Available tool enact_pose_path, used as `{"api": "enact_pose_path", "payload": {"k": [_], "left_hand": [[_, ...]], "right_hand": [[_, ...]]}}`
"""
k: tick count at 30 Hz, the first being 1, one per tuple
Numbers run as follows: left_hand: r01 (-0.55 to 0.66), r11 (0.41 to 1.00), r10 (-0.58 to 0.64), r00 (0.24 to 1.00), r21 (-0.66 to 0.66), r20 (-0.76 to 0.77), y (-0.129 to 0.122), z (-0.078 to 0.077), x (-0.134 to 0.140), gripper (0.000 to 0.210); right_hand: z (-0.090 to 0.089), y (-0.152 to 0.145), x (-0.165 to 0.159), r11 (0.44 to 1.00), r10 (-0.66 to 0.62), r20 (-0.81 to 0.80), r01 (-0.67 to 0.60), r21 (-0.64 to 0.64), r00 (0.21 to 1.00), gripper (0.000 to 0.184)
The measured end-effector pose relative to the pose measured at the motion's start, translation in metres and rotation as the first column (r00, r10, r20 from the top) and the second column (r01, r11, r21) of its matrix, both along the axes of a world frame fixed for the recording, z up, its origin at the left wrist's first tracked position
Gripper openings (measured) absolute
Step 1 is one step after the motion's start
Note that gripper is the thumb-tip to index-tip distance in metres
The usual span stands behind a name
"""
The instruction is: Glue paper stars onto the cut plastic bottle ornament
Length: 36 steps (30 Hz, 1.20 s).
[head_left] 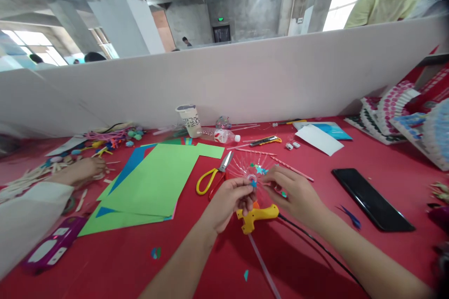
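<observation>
My left hand point(233, 198) pinches a small blue star point(253, 183) between thumb and fingertips. Just to its right, my right hand point(296, 189) hovers with bent fingers parted, and nothing shows between them. Beneath and behind both hands lies a clear plastic piece point(238, 161) cut into spread strips, with several blue and green stars point(258, 169) on it. Below the hands rests a yellow hot glue gun point(257, 216), a translucent glue stick point(263, 261) extending from its rear. Scissors point(206, 181) with yellow and red handles lie left of the plastic piece.
Green paper sheets point(157, 182) lie left. Another person's hand point(87, 168) reaches over craft sticks, near a purple device point(56, 243). Behind are a paper cup point(189, 120), a plastic bottle point(220, 136) and a cutter point(264, 141). A black phone point(372, 200) lies right, past the black cord point(315, 240).
</observation>
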<state>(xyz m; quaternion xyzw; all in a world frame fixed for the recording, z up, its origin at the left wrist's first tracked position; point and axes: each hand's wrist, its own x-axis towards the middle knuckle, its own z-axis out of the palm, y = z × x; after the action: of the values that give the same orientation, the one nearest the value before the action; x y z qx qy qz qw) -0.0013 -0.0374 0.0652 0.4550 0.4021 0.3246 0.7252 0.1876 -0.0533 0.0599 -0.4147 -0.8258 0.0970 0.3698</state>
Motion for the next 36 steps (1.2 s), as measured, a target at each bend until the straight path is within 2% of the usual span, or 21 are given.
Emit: {"api": "enact_pose_path", "payload": {"k": [2,7,11,13,15,16,18,19,20,22,25,27,32,36], "left_hand": [[0.047,0.997,-0.046,0.999,-0.056,0.028,0.0,0.0,0.0,0.012],[0.104,0.984,-0.094,0.993,-0.146,0.072,-0.001,-0.003,0.003,0.009],[0.097,0.987,-0.097,0.995,-0.13,0.002,-0.002,-0.001,0.003,0.015],[0.038,0.999,-0.039,0.993,-0.013,-0.115,0.003,0.002,-0.001,0.021],[-0.055,0.979,0.1,0.969,0.198,-0.225,0.013,0.004,-0.007,0.023],[-0.093,0.94,0.187,0.945,0.329,-0.269,0.021,0.005,-0.009,0.022],[-0.118,0.781,0.38,0.87,0.613,-0.316,0.039,0.003,-0.014,0.014],[-0.086,0.707,0.425,0.845,0.702,-0.325,0.048,0.001,-0.015,0.011],[-0.051,0.665,0.439,0.834,0.745,-0.335,0.057,-0.001,-0.015,0.01],[0.007,0.639,0.429,0.827,0.769,-0.364,0.07,-0.007,-0.013,0.009],[0.132,0.668,0.335,0.826,0.733,-0.454,0.08,-0.015,-0.009,0.008],[0.207,0.682,0.272,0.819,0.701,-0.506,0.082,-0.02,-0.006,0.013],[0.271,0.668,0.217,0.82,0.693,-0.53,0.087,-0.025,-0.008,0.013],[0.278,0.681,0.182,0.832,0.678,-0.525,0.09,-0.024,-0.011,0.007]], "right_hand": [[0.002,0.003,0.002,0.999,0.045,-0.053,-0.045,0.008,0.998,0.012],[-0.005,0.004,0.001,0.99,0.141,-0.054,-0.142,0.0,0.989,0.011],[-0.003,0.001,0.005,0.988,0.14,-0.088,-0.146,-0.059,0.986,0.01],[-0.001,0.003,0.008,0.984,0.039,-0.164,-0.067,-0.165,0.986,0.01],[0.001,0.005,0.01,0.947,-0.095,-0.242,0.013,-0.321,0.966,0.01],[0.0,0.007,0.01,0.919,-0.139,-0.274,0.021,-0.394,0.952,0.012],[-0.002,0.011,0.01,0.865,-0.171,-0.323,-0.015,-0.501,0.931,0.014],[-0.004,0.012,0.009,0.848,-0.179,-0.34,-0.031,-0.529,0.923,0.015],[-0.005,0.014,0.008,0.841,-0.189,-0.35,-0.033,-0.54,0.917,0.015],[-0.005,0.019,0.006,0.853,-0.227,-0.356,0.009,-0.522,0.906,0.014],[-0.001,0.032,0.006,0.896,-0.244,-0.341,0.076,-0.438,0.908,0.014],[0.002,0.043,0.005,0.921,-0.208,-0.293,0.086,-0.38,0.933,0.012],[0.001,0.064,0.002,0.974,-0.003,-0.189,-0.04,-0.224,0.982,0.007],[-0.008,0.068,0.0,0.992,0.039,-0.148,-0.055,-0.112,0.988,0.007]]}}
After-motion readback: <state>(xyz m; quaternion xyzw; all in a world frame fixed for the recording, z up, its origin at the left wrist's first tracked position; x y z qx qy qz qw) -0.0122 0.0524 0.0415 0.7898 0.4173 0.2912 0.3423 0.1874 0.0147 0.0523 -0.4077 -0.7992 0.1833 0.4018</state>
